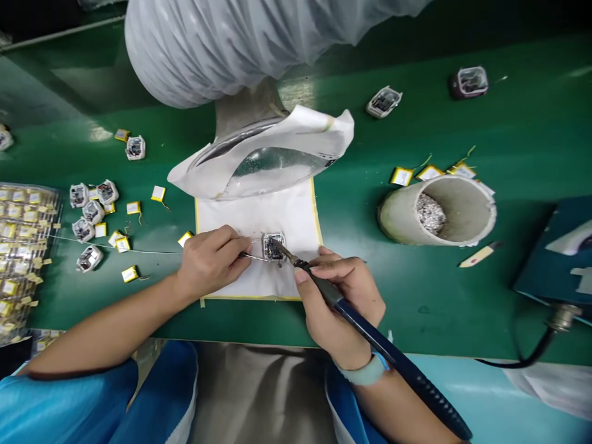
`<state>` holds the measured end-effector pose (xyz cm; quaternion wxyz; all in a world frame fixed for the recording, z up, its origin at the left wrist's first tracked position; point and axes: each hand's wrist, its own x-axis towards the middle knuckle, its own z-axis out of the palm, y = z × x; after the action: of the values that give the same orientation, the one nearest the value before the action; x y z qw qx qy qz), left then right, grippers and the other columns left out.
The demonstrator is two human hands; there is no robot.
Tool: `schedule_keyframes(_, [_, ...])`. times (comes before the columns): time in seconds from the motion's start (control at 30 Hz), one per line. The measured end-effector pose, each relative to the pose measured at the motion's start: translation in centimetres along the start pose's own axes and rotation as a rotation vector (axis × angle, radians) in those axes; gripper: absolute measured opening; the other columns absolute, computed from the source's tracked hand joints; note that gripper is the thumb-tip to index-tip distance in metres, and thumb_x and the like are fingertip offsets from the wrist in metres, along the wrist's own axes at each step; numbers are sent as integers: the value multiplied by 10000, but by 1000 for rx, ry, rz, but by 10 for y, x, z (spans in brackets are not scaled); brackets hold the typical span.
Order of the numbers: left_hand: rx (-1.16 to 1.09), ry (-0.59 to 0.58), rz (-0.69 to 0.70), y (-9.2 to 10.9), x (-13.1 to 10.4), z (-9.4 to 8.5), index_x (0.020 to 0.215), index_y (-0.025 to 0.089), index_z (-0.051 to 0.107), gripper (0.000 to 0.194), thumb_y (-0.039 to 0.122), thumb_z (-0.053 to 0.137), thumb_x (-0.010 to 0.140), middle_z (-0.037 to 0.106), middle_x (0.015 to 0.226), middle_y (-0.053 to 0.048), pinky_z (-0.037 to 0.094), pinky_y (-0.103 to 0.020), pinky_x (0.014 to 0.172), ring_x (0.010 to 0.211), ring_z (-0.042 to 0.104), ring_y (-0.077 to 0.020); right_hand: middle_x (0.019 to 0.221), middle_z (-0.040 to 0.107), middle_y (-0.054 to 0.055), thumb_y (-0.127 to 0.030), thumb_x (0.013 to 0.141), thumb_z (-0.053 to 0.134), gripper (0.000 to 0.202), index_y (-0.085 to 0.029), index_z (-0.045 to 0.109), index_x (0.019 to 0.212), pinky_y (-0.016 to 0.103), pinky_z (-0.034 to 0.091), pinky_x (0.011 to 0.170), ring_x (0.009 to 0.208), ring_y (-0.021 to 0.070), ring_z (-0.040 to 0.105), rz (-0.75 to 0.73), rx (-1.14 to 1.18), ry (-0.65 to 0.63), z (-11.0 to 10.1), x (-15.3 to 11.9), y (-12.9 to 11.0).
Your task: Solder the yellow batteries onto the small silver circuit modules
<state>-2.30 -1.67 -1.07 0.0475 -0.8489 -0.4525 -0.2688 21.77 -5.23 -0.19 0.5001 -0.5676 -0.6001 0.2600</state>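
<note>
A small square circuit board in a pale housing lies on a white sheet edged with yellow tape. My right hand is closed around a soldering iron, whose tip meets the board's upper middle. Left of the board, my left hand is closed on a thin solder wire that trails off leftward. A slim, dark tool tip, perhaps tweezers, also sticks out from those fingers and reaches the housing's left edge. The fingers hide most of it.
A pale duct and a paper-wrapped hood hang over the sheet. To the right stand a round pot of metal shavings and a blue box. Several housings, batteries and a filled tray lie left.
</note>
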Motion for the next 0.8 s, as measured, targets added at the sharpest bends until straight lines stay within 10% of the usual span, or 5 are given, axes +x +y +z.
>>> schedule_keyframes(0.8, [34, -53, 4, 1, -4, 4, 988, 261, 743, 91, 201, 680, 1014, 689, 798, 27, 460, -291, 581, 653, 652, -122, 785, 725, -51, -285, 958, 811, 171, -287, 641, 939, 525, 679, 1089, 756, 203, 769, -30, -26, -31, 1, -2, 3])
